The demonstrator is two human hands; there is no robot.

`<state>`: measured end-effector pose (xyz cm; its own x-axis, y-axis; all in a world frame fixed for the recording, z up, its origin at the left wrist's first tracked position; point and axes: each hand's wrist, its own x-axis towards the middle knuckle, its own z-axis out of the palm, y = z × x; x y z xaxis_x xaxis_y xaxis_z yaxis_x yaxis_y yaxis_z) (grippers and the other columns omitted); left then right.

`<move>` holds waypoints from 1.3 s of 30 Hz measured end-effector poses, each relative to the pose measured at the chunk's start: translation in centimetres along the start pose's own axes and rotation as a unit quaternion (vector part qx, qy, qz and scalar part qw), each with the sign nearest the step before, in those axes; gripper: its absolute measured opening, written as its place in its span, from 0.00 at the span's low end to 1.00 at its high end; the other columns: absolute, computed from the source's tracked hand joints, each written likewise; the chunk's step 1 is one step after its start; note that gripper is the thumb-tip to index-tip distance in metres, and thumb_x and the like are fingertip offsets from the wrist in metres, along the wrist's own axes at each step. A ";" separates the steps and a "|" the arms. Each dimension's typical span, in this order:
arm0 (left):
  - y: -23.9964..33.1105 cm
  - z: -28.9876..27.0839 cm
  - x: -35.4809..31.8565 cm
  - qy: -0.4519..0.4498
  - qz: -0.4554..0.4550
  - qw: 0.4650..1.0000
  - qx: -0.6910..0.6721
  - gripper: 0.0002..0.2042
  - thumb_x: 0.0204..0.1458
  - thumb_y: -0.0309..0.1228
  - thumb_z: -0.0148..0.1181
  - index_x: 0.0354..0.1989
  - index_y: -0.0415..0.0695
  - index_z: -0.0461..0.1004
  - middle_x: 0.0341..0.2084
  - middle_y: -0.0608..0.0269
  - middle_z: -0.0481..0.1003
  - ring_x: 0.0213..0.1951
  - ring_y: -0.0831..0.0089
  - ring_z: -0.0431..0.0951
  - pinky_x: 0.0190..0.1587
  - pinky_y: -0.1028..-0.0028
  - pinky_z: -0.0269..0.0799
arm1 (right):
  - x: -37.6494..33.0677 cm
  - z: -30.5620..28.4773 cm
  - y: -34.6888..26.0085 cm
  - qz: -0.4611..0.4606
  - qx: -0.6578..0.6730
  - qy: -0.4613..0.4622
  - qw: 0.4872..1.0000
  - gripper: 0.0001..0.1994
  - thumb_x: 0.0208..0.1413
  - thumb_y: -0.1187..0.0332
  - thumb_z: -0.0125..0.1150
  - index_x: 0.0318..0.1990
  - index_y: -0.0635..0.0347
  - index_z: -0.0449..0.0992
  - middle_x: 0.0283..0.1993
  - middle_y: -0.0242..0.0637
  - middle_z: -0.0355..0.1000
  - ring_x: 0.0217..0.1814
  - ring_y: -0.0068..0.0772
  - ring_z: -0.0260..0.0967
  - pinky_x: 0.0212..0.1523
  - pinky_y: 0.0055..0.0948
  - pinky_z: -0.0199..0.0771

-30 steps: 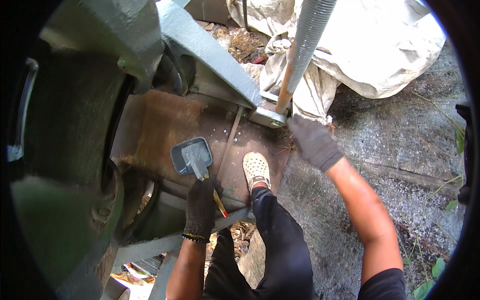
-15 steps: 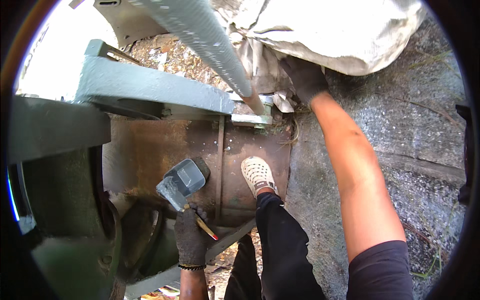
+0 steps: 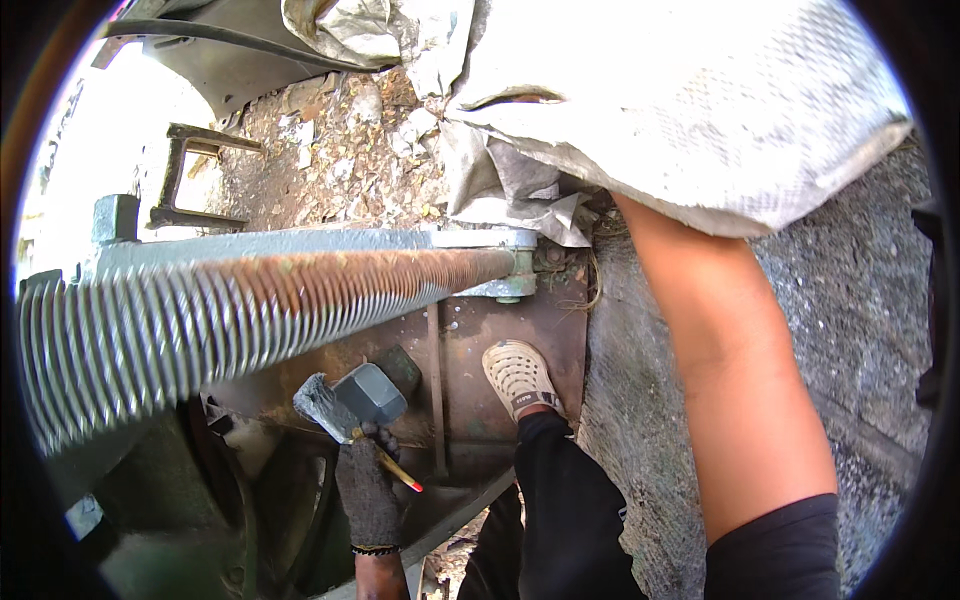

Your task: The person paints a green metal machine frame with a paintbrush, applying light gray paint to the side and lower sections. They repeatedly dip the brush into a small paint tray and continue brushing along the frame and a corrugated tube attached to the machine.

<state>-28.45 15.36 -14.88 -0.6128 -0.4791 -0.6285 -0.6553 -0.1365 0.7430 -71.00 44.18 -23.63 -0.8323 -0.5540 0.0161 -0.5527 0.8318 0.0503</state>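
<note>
My left hand, in a dark knit glove, is closed on a paintbrush with a wooden, red-tipped handle. Its broad head is coated in grey paint. Against the brush and my fingertips sits a small grey plastic tub; how it is supported cannot be made out. My right forearm reaches up under a large white woven sack, which hides that hand completely. A thick threaded rod, grey with rusty stretches, slants across from the left to a joint on a grey-painted bar.
My foot in a beige clog stands on a rusty metal plate. Rough concrete lies to the right. Dry leaves and debris cover the ground beyond the bar, beside a dark metal bracket. Dark machine parts fill the lower left.
The threaded rod has swung down toward the left. My right hand, visible earlier at the sack's edge, has gone beneath it. My left hand keeps the brush, shifted slightly.
</note>
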 end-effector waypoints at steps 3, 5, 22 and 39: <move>0.3 0.1 0.6 0.011 0.014 0.998 0.053 0.19 0.70 0.41 0.52 0.53 0.36 0.73 0.39 0.59 0.77 0.41 0.71 0.77 0.44 0.73 0.74 | 0.5 1.5 1.6 0.029 0.009 -0.038 0.999 0.27 0.56 0.67 0.61 0.66 0.44 0.71 0.66 0.45 0.67 0.66 0.52 0.69 0.66 0.52 0.70; 0.8 -0.2 0.9 -0.001 0.033 0.995 0.095 0.18 0.69 0.42 0.52 0.51 0.37 0.74 0.39 0.59 0.77 0.40 0.72 0.76 0.43 0.72 0.73 | 0.9 2.3 2.3 0.045 0.014 -0.055 0.997 0.27 0.56 0.67 0.61 0.66 0.44 0.71 0.66 0.45 0.67 0.66 0.52 0.69 0.66 0.52 0.70; 1.3 -1.0 -2.1 0.003 0.219 0.866 0.450 0.06 0.56 0.26 0.57 0.39 0.41 0.78 0.36 0.50 0.80 0.39 0.52 0.81 0.40 0.60 0.75 | -6.1 -3.3 -6.1 -0.058 0.116 -0.122 0.984 0.27 0.56 0.65 0.62 0.66 0.44 0.72 0.67 0.46 0.68 0.67 0.52 0.68 0.67 0.52 0.70; -0.6 -1.4 0.5 -0.017 0.161 0.866 0.473 0.14 0.63 0.32 0.52 0.51 0.38 0.76 0.42 0.48 0.79 0.44 0.53 0.79 0.47 0.56 0.72 | -4.3 5.9 0.1 0.103 0.078 -0.111 0.985 0.23 0.59 0.60 0.63 0.61 0.52 0.75 0.62 0.50 0.72 0.65 0.55 0.69 0.67 0.50 0.69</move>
<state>-27.75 13.97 -15.32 -0.8333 -0.3320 -0.4420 -0.5068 0.7783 0.3708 -67.73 46.89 -29.62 -0.9063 -0.3666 -0.2101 -0.3567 0.9304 -0.0848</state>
